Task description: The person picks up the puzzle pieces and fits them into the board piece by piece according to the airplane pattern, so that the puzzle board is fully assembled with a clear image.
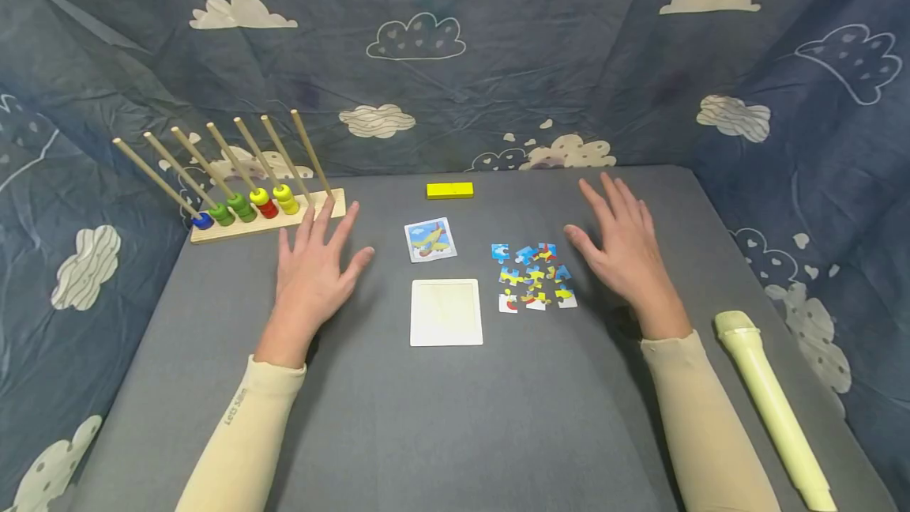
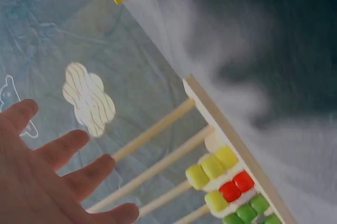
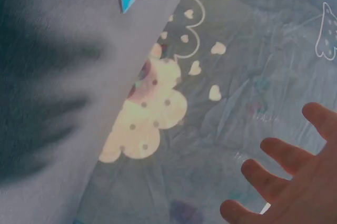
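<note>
My left hand (image 1: 310,275) is spread with straight fingers and holds nothing, its fingertips near the front of a wooden bead stacker (image 1: 266,218). Blue, green, red and yellow beads (image 2: 226,163) sit low on the stacker's pegs. On the right, my right hand (image 1: 624,247) is also spread and holds nothing. Loose jigsaw pieces (image 1: 534,276) lie in rough rows just left of it. Between the hands are a picture card (image 1: 430,240) with a yellow plane and, nearer me, a pale square puzzle tray (image 1: 446,313).
A yellow block (image 1: 449,191) lies at the back middle of the grey table (image 1: 455,433). Along the right edge rests a long pale-yellow tube (image 1: 775,409) with a wider end. Dark cloth (image 1: 540,77) with cloud prints hangs behind and at both sides.
</note>
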`<state>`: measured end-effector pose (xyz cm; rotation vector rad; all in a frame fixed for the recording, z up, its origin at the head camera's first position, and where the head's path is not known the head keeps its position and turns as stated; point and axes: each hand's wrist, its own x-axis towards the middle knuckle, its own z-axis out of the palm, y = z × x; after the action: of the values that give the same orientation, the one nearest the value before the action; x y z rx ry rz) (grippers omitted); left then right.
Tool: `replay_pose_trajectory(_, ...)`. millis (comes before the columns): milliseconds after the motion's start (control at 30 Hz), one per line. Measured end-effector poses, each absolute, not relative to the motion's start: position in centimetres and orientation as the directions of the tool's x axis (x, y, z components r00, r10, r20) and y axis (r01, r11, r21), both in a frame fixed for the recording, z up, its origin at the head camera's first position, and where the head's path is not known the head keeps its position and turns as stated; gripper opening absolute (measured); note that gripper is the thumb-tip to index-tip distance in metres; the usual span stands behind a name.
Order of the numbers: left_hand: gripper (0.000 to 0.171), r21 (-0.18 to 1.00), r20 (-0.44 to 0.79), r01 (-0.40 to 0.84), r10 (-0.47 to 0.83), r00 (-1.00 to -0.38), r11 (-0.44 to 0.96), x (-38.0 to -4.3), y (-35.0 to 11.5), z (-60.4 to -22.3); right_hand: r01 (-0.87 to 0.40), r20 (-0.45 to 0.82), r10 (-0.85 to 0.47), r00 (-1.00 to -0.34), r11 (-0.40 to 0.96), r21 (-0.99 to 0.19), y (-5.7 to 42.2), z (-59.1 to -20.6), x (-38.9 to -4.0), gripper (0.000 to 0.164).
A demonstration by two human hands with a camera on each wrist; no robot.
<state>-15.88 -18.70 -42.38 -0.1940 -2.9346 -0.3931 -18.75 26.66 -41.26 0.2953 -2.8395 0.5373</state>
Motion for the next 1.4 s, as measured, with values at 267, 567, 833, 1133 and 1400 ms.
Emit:
replay_pose_trajectory(267, 0.075, 0.399, 0.115, 0.178, 0.144, -0.983, 0.899, -14.9, -17.1, -42.8, -0.337, 0.394, -0.153, -0.906, 0.825, -0.455, 25.4, -41.0, -18.5, 0.072)
replay_pose_trajectory(567, 0.08, 0.736, -0.114, 0.075, 0.233, -0.966, 0.673, -13.1, -15.4, -44.6, -0.334, 0.388, -0.121, -0.914, 0.769, -0.546, 22.9, -40.9, -19.2, 0.069)
replay_pose_trajectory(833, 0.091, 0.895, -0.289, -0.122, 0.349, -0.892, 0.43, -12.4, -14.3, -46.5, -0.11, 0.059, -0.106, -0.993, 0.582, -0.806, 21.7, -42.5, -21.0, 0.078)
replay_pose_trajectory(1133, 0.103, 0.896, -0.342, -0.183, 0.367, -0.865, 0.405, -12.5, -13.9, -47.2, 0.109, -0.226, -0.209, -0.951, 0.459, -0.882, 21.1, -45.0, -23.2, 0.073)
replay_pose_trajectory(1400, 0.104, 0.879, -0.363, -0.198, 0.34, -0.868, 0.434, -12.6, -13.6, -47.3, 0.185, -0.331, -0.15, -0.932, 0.589, -0.787, 20.2, -46.2, -23.9, 0.058)
